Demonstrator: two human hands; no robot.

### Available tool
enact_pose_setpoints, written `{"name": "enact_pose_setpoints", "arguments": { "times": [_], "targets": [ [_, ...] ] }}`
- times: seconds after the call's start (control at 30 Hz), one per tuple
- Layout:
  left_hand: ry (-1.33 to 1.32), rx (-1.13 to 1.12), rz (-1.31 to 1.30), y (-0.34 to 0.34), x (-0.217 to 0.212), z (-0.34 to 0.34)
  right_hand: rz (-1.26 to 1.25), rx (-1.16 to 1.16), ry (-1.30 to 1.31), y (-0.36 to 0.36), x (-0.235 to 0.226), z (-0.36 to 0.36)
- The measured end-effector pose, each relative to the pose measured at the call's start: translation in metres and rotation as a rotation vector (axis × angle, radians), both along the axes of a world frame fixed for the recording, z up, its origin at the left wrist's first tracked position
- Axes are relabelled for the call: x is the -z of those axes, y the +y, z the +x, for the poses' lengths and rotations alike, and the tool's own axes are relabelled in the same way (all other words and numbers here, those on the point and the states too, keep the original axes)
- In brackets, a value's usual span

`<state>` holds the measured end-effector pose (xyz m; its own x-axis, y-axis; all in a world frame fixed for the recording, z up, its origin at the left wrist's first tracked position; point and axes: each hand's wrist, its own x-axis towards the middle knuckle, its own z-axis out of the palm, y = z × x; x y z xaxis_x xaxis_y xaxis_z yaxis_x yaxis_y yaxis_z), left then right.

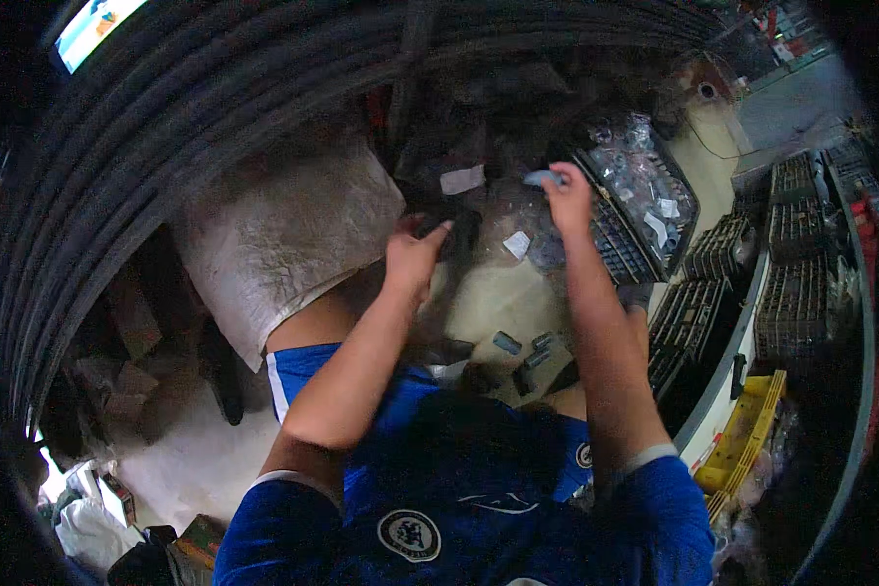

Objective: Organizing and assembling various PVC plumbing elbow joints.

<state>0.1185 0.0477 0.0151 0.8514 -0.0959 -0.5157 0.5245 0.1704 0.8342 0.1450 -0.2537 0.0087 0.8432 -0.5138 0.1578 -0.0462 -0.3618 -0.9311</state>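
My right hand is raised right of the middle, its fingers pinching a small pale blue-grey piece whose kind I cannot make out. My left hand is closed at the edge of a black thing, too dark to name, with the thumb laid along it. A pale rectangular scrap lies just beyond. Between the two hands, nearer the right, is a white paper scrap among clear plastic. Several small grey cylindrical pieces rest on the floor close to my body.
A black crate of clear-wrapped parts stands beyond my right hand. Dark slotted crates line the right side, with a yellow tray nearer me. A pale sheet spreads on the left. Long dark pipes or bars curve across the upper left.
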Motion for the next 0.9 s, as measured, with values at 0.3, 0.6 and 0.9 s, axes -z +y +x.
{"name": "enact_pose_setpoints", "arguments": {
  "times": [0.3,0.6,0.9],
  "targets": [
    [0.021,-0.219,-0.419,0.006,0.032,0.004,-0.7,-0.647,1.083,-0.009,0.005,0.065],
    [0.036,-0.191,-0.318,-0.006,0.041,0.012,-1.075,-0.579,0.558,0.007,-0.004,0.019],
    [-0.008,-0.185,-0.257,-0.019,0.011,0.002,-1.07,-0.436,0.472,0.006,0.002,-0.04]
  ]
}}
